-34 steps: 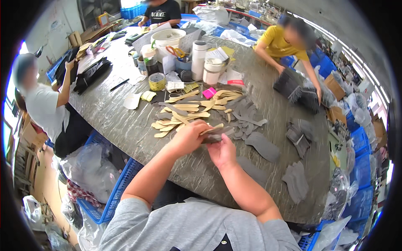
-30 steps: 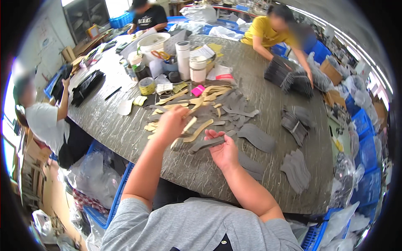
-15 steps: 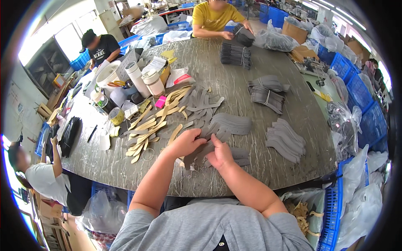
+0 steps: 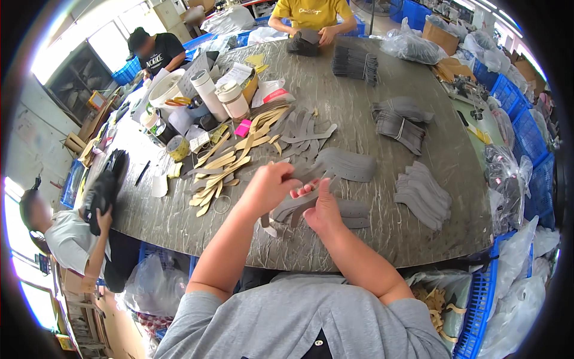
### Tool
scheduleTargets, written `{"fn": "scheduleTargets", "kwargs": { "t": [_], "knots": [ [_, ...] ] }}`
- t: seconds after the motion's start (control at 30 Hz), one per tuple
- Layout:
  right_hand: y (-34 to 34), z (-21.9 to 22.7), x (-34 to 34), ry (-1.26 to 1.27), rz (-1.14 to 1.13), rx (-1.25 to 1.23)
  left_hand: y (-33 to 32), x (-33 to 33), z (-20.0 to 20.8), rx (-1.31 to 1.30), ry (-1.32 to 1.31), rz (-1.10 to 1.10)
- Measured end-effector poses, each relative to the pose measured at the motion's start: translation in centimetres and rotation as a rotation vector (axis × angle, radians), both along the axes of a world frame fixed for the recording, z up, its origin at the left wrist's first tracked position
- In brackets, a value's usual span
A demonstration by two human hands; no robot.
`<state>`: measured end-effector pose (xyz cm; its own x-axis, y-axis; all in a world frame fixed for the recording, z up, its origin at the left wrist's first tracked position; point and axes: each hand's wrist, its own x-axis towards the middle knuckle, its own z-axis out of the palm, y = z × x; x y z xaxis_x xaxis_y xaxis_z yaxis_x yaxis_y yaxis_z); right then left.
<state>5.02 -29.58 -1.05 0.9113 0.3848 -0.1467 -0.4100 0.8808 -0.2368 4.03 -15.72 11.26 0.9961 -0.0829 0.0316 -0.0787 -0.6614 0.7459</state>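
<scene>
And here's R hand [image 4: 323, 210], palm turned up, thumb raised, fingers curled round a batch of grey strips [image 4: 289, 207] that stick out on its L side; prob. cradled so the floppy bits don't slide apart. L hand [image 4: 268, 186] is just up-left of it, fingers bent, tips close to R's fingertips; can't tell if it's gripping anything, b/c the tips are partly hidden. Looks set to work the strips' upper edge w/o blocking R's hold.

Just up-right of R hand: a fanned stack [image 4: 350, 164], edges stepped, prob. for easy counting. Smaller stack [image 4: 354, 214] right beside R hand, within easy reach. Further R, another stepped stack [image 4: 422, 194], apart from the rest, maybe to avoid mix-ups. Beyond that, a tied bundle [image 4: 402, 130], band round it, presumably to hold the batch tight.

Up-left of L hand: tan strips [image 4: 230, 164] heaped loosely; loose grey pieces [image 4: 306, 136] above both hands, handy for either, I'd say.
</scene>
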Motion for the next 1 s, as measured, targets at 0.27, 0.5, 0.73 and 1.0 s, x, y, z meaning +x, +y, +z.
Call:
{"fn": "scheduleTargets", "kwargs": {
  "t": [0.27,0.5,0.73,1.0],
  "knots": [
    [-1.3,1.4,-0.3,0.068,-0.085,-0.205,0.4,1.4,-3.7,-0.090,-0.019,-0.007],
    [-0.4,1.8,-0.7,-0.086,0.027,-0.190,-2.3,2.4,-1.4,-0.213,0.286,-0.032],
    [-2.5,-0.3,0.6,0.105,-0.055,-0.137,2.9,-2.0,-6.5,-0.271,0.080,-0.119],
    [-4.7,1.6,3.7,0.071,-0.329,-0.070,6.8,-4.3,-9.6,0.079,0.030,0.132]
  ]
}}
